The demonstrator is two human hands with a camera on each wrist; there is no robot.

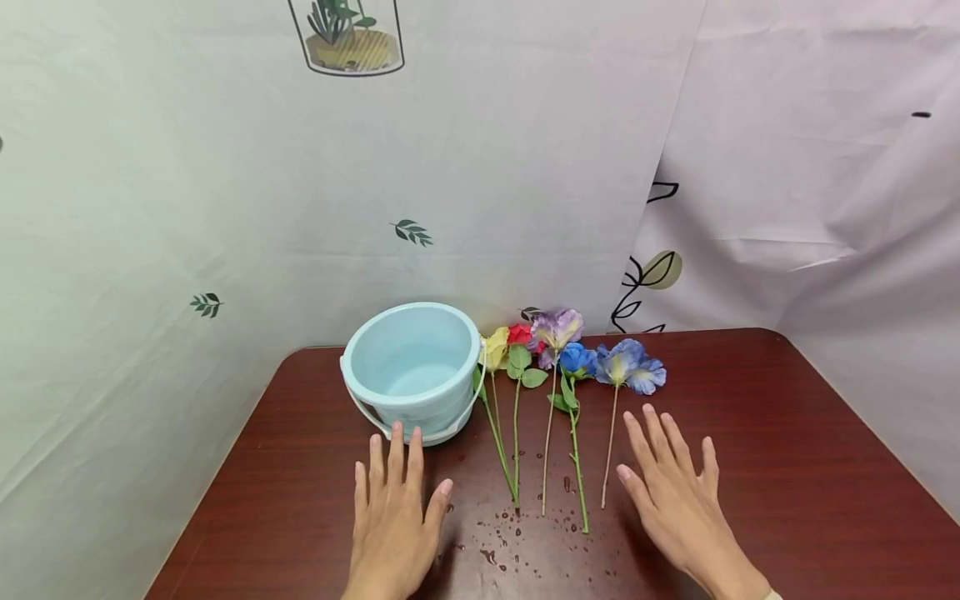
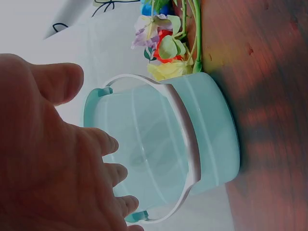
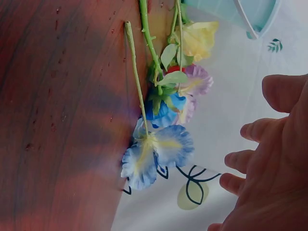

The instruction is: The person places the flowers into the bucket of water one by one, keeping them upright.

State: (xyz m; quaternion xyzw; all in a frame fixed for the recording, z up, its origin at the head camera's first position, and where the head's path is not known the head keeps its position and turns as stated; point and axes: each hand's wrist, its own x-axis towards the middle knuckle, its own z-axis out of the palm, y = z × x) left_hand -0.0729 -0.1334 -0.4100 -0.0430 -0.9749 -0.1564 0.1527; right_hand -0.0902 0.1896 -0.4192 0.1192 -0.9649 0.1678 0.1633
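A pale blue bucket (image 1: 420,400) with a white handle (image 2: 185,127) stands upright at the back left of the table. To its right lie several long-stemmed flowers, blooms toward the wall: a yellow flower (image 1: 496,348), a red flower (image 1: 519,334), a purple iris (image 1: 557,327), a blue rose (image 1: 576,358) and a light blue iris (image 1: 630,367). My left hand (image 1: 395,521) hovers before the bucket, fingers spread and holding nothing. My right hand (image 1: 678,496), also spread and holding nothing, is above the table beside the light blue iris's stem.
Water drops (image 1: 491,557) dot the dark red-brown table (image 1: 787,467) near the stem ends. A pale patterned cloth (image 1: 525,167) hangs right behind the table's back edge and along both sides.
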